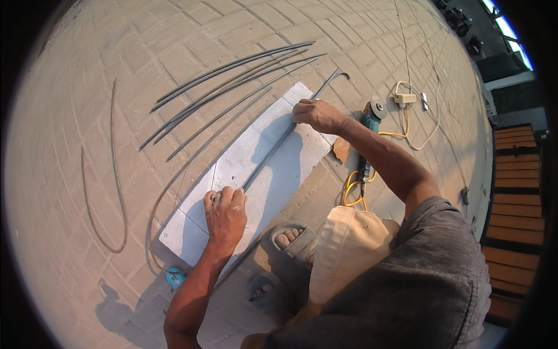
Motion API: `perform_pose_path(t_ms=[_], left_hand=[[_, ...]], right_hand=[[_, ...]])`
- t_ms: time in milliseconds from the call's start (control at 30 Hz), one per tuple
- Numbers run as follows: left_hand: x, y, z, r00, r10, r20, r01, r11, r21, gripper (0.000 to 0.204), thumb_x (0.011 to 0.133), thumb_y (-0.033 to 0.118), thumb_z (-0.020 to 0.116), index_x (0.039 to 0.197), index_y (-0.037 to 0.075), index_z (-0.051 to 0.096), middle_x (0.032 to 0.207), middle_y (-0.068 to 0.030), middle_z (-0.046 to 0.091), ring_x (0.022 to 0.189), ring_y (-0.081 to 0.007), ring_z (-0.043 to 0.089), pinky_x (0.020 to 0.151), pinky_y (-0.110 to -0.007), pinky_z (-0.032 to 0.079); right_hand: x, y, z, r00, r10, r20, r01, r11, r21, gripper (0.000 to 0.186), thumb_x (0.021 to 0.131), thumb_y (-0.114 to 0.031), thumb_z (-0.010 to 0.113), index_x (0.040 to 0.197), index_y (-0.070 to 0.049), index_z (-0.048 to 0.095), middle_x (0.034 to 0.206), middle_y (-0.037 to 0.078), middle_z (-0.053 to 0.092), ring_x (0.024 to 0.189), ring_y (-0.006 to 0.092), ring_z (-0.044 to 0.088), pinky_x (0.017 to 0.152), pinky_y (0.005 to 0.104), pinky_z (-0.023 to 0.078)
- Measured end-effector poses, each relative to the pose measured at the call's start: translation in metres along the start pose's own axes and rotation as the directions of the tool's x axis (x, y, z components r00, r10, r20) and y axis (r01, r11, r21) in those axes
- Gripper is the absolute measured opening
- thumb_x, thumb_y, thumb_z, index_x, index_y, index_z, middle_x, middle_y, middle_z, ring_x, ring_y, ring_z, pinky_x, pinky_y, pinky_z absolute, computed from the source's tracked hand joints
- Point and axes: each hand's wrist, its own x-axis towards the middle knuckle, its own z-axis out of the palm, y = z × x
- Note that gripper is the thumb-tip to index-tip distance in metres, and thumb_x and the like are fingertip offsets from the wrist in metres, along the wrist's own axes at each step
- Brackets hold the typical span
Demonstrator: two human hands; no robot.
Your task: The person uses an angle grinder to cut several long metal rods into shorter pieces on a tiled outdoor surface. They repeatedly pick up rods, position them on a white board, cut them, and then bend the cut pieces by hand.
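Note:
My left hand point(224, 214) grips the lower part of a long, thin grey metal rod point(269, 156) lying diagonally over a white, marked slab point(308, 163). My right hand point(317, 115) is closed on the same rod near the slab's upper end; the rod runs on past it to a hooked piece at the top. Just right of the slab are a teal angle grinder point(369, 121) and an orange-brown fragment point(340, 150). A teal tape measure point(174, 279) lies beside my left forearm, partly in shadow.
Several long rods point(232, 63) lie on the paving left of the slab, with a bent U-shaped rod point(122, 215) farther left. Yellow cable point(349, 189) and a beige socket box point(404, 99) are on the right. My sandalled feet are below; orange slatted panels point(514, 198) stand at far right.

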Motion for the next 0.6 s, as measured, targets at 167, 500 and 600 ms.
perform_pose_path(t_ms=[167, 500, 600], left_hand=[[0.009, 0.006, 0.008, 0.999, 0.014, -0.038, -0.014, 1.000, 0.015, 0.017, 0.090, 0.017, 0.067, 0.102, 0.004, 0.071, 0.089, -0.0101, 0.060, 0.086, -0.0283, 0.064, 0.097, -0.048, 0.040], [0.002, -0.020, -0.007, 0.986, -0.131, 0.099, 0.147, 0.974, -0.172, 0.017, 0.095, 0.018, 0.063, 0.100, 0.003, 0.070, 0.094, -0.0125, 0.065, 0.088, -0.0317, 0.066, 0.090, -0.049, 0.045], [-0.017, -0.044, -0.036, 0.953, -0.229, 0.198, 0.277, 0.924, -0.264, 0.023, 0.100, 0.017, 0.053, 0.107, 0.001, 0.068, 0.103, -0.0201, 0.067, 0.097, -0.0380, 0.065, 0.087, -0.044, 0.050]], right_hand=[[-0.008, 0.010, 0.001, 1.000, 0.008, -0.004, -0.008, 0.999, -0.042, 0.008, 0.081, -0.003, 0.060, 0.088, -0.006, 0.064, 0.092, 0.008, 0.060, 0.094, 0.0274, 0.061, 0.076, 0.0373, 0.055], [0.017, 0.008, -0.003, 0.995, -0.041, 0.093, 0.050, 0.994, -0.097, 0.011, 0.082, -0.003, 0.059, 0.092, -0.006, 0.062, 0.091, 0.007, 0.061, 0.095, 0.0282, 0.062, 0.077, 0.0375, 0.056], [0.005, 0.004, -0.005, 0.997, -0.016, 0.080, 0.021, 0.998, -0.053, 0.017, 0.081, 0.001, 0.059, 0.097, -0.003, 0.065, 0.094, 0.009, 0.065, 0.093, 0.0295, 0.063, 0.077, 0.0380, 0.056]])
